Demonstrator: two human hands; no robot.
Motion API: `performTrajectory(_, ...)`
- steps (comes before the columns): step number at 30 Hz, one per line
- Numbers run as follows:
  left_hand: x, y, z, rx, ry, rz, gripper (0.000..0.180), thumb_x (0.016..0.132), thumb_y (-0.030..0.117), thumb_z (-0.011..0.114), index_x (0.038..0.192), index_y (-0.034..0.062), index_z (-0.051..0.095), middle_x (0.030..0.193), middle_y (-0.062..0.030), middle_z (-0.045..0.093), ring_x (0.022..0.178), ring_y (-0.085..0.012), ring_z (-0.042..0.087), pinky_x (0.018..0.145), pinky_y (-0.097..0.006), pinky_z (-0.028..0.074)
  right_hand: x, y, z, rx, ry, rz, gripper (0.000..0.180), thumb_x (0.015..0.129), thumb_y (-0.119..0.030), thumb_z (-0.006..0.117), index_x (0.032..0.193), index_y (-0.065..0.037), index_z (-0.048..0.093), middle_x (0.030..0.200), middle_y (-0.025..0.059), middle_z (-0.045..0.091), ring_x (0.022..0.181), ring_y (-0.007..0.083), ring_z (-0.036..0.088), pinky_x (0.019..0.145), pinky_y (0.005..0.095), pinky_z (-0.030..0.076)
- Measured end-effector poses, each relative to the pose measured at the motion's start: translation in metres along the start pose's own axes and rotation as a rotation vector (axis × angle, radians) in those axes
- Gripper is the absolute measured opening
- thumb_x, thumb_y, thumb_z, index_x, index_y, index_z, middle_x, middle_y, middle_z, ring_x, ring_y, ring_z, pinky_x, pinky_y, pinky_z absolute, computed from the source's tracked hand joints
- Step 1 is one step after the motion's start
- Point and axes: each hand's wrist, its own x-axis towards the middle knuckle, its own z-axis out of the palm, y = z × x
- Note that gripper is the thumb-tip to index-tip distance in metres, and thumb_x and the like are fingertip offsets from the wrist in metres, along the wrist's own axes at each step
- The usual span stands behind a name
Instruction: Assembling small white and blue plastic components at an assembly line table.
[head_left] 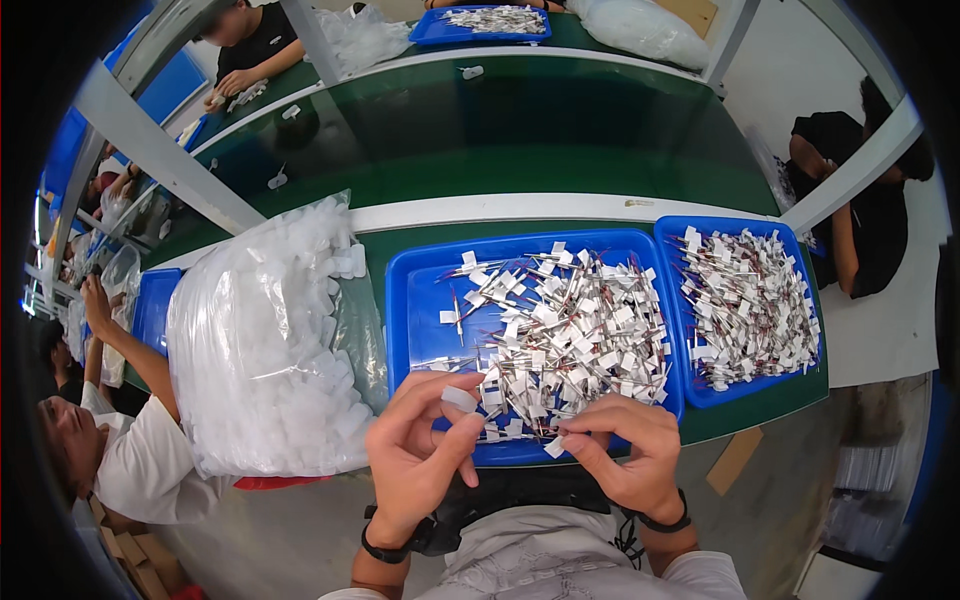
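Observation:
Over the near edge of a blue tray (402,290), my left hand (415,445) pinches a small translucent white plastic piece (460,399) between thumb and fingers. My right hand (632,445) is closed on a small wired part with a white tag (554,448); the rest of that part is hidden by the fingers. The two hands are apart, with the pieces not touching. Behind them in the tray lies a heap of thin wired parts with white tags (570,335). To the left of the tray sits a clear bag of translucent white plastic pieces (265,345).
A second blue tray (812,365), heaped with similar tagged parts, adjoins on the right. A white frame bar (500,208) separates my bench from a dark green conveyor belt (480,130) carrying a few small pieces. People sit to the left, right and far side.

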Motion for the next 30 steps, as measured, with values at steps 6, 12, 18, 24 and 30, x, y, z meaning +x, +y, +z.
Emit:
performTrajectory(6, 0.001, -0.005, 0.000, -0.061, -0.161, -0.076, 0.044, 0.104, 0.013, 0.061, 0.141, -0.0095, 0.052, 0.111, -0.0223, 0.071, 0.064, -0.0148, 0.066, 0.049, -0.024, 0.053, -0.006, 0.000, -0.005, -0.028, 0.070, -0.017, 0.011, 0.083, 0.001, 0.081, 0.093, 0.000, 0.078, 0.079, 0.0094, 0.073, 0.051, 0.0092, 0.058, 0.048, 0.0222, 0.041)
performTrajectory(12, 0.003, -0.015, -0.010, -0.261, -0.316, -0.088, 0.042, 0.108, 0.017, 0.054, 0.138, -0.0087, 0.043, 0.119, -0.0322, 0.069, 0.073, -0.0286, 0.076, 0.053, -0.028, 0.059, -0.001, -0.007, 0.000, -0.038, 0.050, -0.042, 0.014, 0.079, 0.001, 0.083, 0.092, -0.001, 0.078, 0.077, 0.0084, 0.073, 0.046, 0.0074, 0.053, 0.043, 0.0222, 0.038)
performTrajectory(18, 0.002, -0.019, -0.002, -0.253, -0.303, -0.054, 0.034, 0.107, 0.012, 0.054, 0.132, -0.0082, 0.043, 0.120, -0.0339, 0.067, 0.079, -0.0315, 0.076, 0.055, -0.031, 0.062, 0.002, -0.012, 0.003, -0.117, 0.028, -0.127, 0.016, 0.076, 0.001, 0.083, 0.091, -0.003, 0.078, 0.074, 0.0070, 0.071, 0.045, 0.0099, 0.054, 0.042, 0.0239, 0.040)
performTrajectory(24, 0.001, -0.017, 0.001, -0.226, -0.290, -0.056, 0.032, 0.106, 0.008, 0.052, 0.132, -0.0078, 0.042, 0.120, -0.0358, 0.066, 0.080, -0.0323, 0.076, 0.056, -0.033, 0.062, 0.004, -0.013, 0.005, -0.161, 0.026, -0.148, 0.017, 0.074, 0.000, 0.084, 0.090, -0.002, 0.078, 0.073, 0.0068, 0.070, 0.050, 0.0147, 0.062, 0.045, 0.0263, 0.045)
performTrajectory(30, 0.000, -0.017, 0.003, -0.226, -0.273, -0.056, 0.032, 0.105, 0.004, 0.053, 0.132, -0.0084, 0.043, 0.120, -0.0355, 0.066, 0.081, -0.0323, 0.076, 0.057, -0.033, 0.062, 0.004, -0.011, 0.005, -0.204, 0.008, -0.147, 0.015, 0.074, -0.001, 0.084, 0.087, -0.002, 0.077, 0.072, 0.0074, 0.070, 0.053, 0.0182, 0.066, 0.047, 0.0272, 0.048)
